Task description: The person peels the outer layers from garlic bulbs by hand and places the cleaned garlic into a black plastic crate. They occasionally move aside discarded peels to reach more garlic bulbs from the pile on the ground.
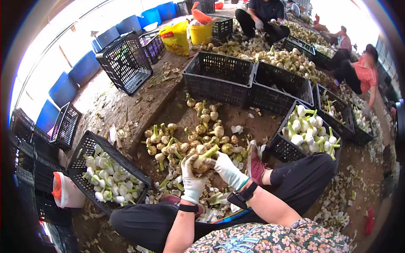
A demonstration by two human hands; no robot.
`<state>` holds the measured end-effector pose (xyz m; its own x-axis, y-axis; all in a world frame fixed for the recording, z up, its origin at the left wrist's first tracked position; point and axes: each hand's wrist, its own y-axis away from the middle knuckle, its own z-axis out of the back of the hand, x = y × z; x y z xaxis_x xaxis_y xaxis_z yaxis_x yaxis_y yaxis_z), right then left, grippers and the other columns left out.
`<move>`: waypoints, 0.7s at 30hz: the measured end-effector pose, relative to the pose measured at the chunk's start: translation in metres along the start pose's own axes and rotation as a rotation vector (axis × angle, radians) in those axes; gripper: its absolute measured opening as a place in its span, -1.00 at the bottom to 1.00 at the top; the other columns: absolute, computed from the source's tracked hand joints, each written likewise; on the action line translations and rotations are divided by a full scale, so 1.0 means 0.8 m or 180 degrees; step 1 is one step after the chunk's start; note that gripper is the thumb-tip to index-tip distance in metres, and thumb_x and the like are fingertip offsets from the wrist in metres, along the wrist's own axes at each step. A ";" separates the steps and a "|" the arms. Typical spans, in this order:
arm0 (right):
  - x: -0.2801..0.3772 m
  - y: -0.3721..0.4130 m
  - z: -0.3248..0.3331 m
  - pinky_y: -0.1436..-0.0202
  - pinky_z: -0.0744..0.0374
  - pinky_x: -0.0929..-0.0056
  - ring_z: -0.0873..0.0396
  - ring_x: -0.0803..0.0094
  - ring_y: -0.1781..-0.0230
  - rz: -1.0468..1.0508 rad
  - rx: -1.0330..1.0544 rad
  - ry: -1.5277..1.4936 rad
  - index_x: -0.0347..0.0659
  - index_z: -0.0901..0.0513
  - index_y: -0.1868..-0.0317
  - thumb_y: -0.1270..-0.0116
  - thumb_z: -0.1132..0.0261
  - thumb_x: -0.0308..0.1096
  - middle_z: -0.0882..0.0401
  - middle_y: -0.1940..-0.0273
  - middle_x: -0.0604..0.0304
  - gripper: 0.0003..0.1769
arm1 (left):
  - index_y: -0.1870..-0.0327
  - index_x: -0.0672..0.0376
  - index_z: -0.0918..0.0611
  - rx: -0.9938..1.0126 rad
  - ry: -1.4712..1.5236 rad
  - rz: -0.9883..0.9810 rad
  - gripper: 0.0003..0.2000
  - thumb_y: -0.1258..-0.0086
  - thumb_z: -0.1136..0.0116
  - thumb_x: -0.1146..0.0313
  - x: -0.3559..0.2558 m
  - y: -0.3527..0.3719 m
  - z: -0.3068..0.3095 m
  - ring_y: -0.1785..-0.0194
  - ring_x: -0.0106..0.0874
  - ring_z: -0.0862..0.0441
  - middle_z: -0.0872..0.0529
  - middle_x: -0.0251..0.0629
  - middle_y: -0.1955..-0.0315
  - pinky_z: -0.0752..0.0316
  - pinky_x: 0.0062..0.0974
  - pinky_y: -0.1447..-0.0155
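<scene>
My left hand, in a soiled white glove, is wrapped round a brown, unpeeled bulb with a thick green stem. On the stem side of the same bulb, my right hand, gloved too, has its fingers closed against the stem. Whether a tool is in the right hand is hidden. Beyond my hands lies a pile of unpeeled bulbs on the ground. Peeled white bulbs fill a black crate on the left, and more peeled bulbs fill a crate on the right.
Two black crates stand ahead, with another crate at the upper left. A white bucket is at the far left. Co-workers sit ahead, one in dark clothes, and at the right, one in a red top. Peelings litter the ground.
</scene>
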<state>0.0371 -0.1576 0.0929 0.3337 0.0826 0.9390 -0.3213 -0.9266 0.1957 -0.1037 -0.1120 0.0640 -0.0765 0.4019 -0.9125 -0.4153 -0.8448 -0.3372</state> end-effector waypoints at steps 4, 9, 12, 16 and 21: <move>-0.004 0.002 0.004 -0.07 -0.56 0.50 -0.56 0.60 0.10 -0.0046 -0.0042 0.0108 -0.35 -0.65 -0.12 -0.31 -0.46 -0.32 -0.71 0.04 0.25 -0.57 | -0.27 0.17 -0.41 -0.0015 0.0078 0.0048 -0.20 0.09 -0.58 0.60 -0.005 0.001 -0.003 -0.22 -0.42 -0.46 -0.45 -0.33 -0.17 -0.41 -0.44 -0.36; 0.027 0.014 0.013 -0.11 -0.55 0.49 -0.57 0.58 0.06 -0.0331 0.0179 0.0054 -0.36 -0.64 -0.13 -0.34 -0.41 -0.41 -0.71 0.03 0.24 -0.61 | -0.19 0.20 -0.50 -0.0153 0.0541 0.0352 -0.24 0.19 -0.58 0.58 -0.009 -0.001 -0.005 -0.25 -0.26 -0.47 -0.42 -0.18 -0.17 -0.40 -0.38 -0.38; 0.021 0.009 0.018 -0.12 -0.56 0.49 -0.58 0.57 0.03 -0.0421 0.0262 -0.0315 -0.35 -0.63 -0.14 -0.32 -0.42 -0.44 -0.70 0.00 0.23 -0.60 | -0.20 0.20 -0.50 -0.0084 0.0259 0.0216 -0.26 0.15 -0.54 0.61 -0.015 -0.005 0.000 -0.26 -0.28 -0.46 -0.41 -0.20 -0.18 -0.40 -0.39 -0.38; 0.021 0.007 0.031 -0.13 -0.56 0.51 -0.59 0.54 -0.01 -0.0682 0.0353 -0.0733 -0.29 -0.65 -0.12 -0.28 -0.29 -0.66 -0.69 0.00 0.26 -0.61 | -0.26 0.18 -0.44 0.0019 0.1291 0.0631 -0.29 0.00 -0.46 0.65 -0.027 -0.009 0.002 -0.24 -0.33 -0.49 -0.46 -0.23 -0.16 -0.45 -0.37 -0.36; 0.025 0.005 0.054 -0.09 -0.56 0.56 -0.59 0.58 0.00 0.0571 0.0736 0.0764 -0.19 -0.62 -0.18 -0.13 -0.10 -0.84 -0.70 0.02 0.34 -0.38 | -0.39 0.16 -0.34 -0.0015 0.2417 0.0938 -0.45 -0.41 -0.25 0.49 -0.047 -0.010 0.016 -0.14 -0.38 -0.58 -0.51 -0.24 -0.21 -0.58 -0.44 -0.21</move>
<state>0.0806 -0.1752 0.1001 0.0642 -0.0301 0.9975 -0.1379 -0.9902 -0.0210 -0.1088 -0.1157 0.1038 0.4543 -0.1849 -0.8715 -0.4701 -0.8807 -0.0581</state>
